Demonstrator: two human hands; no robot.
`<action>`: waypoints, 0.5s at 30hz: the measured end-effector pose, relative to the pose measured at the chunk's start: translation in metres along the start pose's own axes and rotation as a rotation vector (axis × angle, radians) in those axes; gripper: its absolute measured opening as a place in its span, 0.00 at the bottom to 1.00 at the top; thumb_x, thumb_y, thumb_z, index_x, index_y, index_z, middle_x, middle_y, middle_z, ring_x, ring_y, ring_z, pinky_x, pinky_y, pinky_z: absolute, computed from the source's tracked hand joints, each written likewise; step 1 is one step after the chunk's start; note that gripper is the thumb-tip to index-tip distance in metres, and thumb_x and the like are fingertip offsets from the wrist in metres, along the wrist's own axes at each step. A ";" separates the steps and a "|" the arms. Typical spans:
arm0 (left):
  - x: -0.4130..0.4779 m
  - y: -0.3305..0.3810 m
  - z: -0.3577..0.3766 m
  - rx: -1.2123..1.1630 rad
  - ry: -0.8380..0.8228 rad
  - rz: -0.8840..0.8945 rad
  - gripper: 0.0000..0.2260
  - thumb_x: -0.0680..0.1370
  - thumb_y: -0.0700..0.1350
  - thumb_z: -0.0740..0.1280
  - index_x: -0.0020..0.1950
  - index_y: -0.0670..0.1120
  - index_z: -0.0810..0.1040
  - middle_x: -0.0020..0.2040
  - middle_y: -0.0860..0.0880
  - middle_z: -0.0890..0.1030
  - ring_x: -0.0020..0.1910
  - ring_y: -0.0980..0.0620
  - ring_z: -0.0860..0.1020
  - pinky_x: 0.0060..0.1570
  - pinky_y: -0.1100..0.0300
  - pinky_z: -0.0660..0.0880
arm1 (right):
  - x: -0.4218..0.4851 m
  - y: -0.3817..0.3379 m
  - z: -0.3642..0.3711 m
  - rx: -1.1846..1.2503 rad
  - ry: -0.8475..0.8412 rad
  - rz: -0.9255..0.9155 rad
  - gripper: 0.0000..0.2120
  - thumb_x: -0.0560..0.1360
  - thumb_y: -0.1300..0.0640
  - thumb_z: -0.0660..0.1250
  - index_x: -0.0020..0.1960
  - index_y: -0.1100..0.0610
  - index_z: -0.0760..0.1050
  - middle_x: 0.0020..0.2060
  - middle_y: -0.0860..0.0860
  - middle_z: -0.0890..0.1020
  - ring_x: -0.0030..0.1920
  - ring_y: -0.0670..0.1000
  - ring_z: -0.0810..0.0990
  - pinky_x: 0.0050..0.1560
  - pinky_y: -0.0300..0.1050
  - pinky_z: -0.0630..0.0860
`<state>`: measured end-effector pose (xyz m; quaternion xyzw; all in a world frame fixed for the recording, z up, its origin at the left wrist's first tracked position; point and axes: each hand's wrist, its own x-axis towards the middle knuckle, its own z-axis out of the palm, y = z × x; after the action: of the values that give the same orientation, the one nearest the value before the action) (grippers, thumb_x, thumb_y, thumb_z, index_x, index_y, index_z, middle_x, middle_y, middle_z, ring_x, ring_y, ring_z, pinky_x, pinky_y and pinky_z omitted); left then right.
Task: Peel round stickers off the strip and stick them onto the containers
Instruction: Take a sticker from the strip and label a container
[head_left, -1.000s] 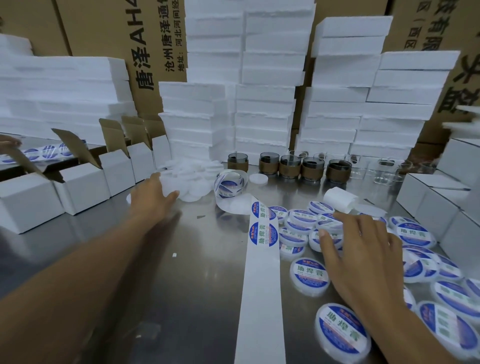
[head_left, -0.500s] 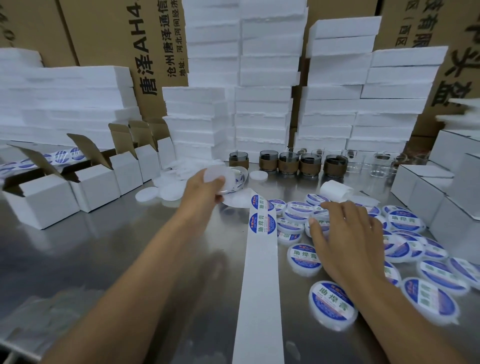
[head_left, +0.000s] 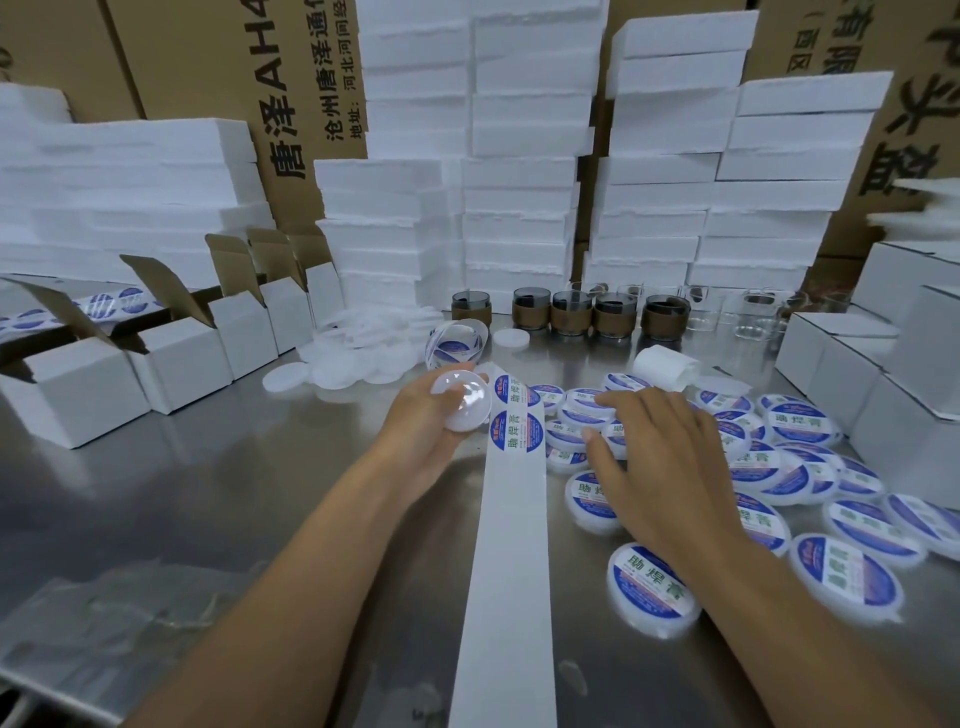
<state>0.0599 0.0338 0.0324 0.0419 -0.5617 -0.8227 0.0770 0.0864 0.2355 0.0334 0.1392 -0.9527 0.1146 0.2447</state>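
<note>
Translucent blank container (head_left: 462, 402) now sits in my left hand (head_left: 421, 431), fingers curled round it, carried back from the far pile (head_left: 358, 353) to just beside the strip (head_left: 506, 571). My right hand (head_left: 660, 467) stays flat, fingers spread, over labelled containers (head_left: 652, 582); next sticker (head_left: 517, 434) not yet peeled.

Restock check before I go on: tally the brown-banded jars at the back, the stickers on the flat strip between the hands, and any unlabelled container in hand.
Brown-banded jars: 5
Stickers on the flat strip: 2
Unlabelled container held in the left hand: 1
Total: 8
</note>
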 end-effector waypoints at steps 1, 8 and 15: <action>0.001 0.000 -0.001 0.002 0.027 -0.010 0.11 0.81 0.34 0.54 0.56 0.39 0.74 0.51 0.44 0.81 0.48 0.48 0.80 0.47 0.55 0.77 | 0.000 0.000 0.000 0.003 -0.001 -0.003 0.18 0.78 0.48 0.57 0.66 0.51 0.68 0.61 0.50 0.74 0.64 0.52 0.67 0.65 0.48 0.58; 0.000 0.000 -0.003 0.091 0.108 -0.088 0.09 0.80 0.35 0.57 0.59 0.40 0.70 0.48 0.39 0.78 0.43 0.43 0.80 0.42 0.49 0.79 | -0.001 0.000 0.000 0.013 0.004 -0.013 0.18 0.78 0.49 0.57 0.66 0.52 0.68 0.61 0.51 0.74 0.63 0.52 0.68 0.64 0.48 0.59; -0.004 -0.004 0.000 0.274 0.043 -0.088 0.01 0.76 0.39 0.68 0.44 0.42 0.79 0.44 0.42 0.82 0.33 0.51 0.82 0.32 0.56 0.81 | -0.003 -0.010 0.001 0.051 0.040 -0.083 0.16 0.77 0.51 0.60 0.63 0.55 0.72 0.56 0.52 0.77 0.60 0.54 0.70 0.61 0.49 0.62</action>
<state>0.0631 0.0354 0.0285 0.0941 -0.6648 -0.7396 0.0464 0.0912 0.2267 0.0326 0.1824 -0.9379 0.1315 0.2643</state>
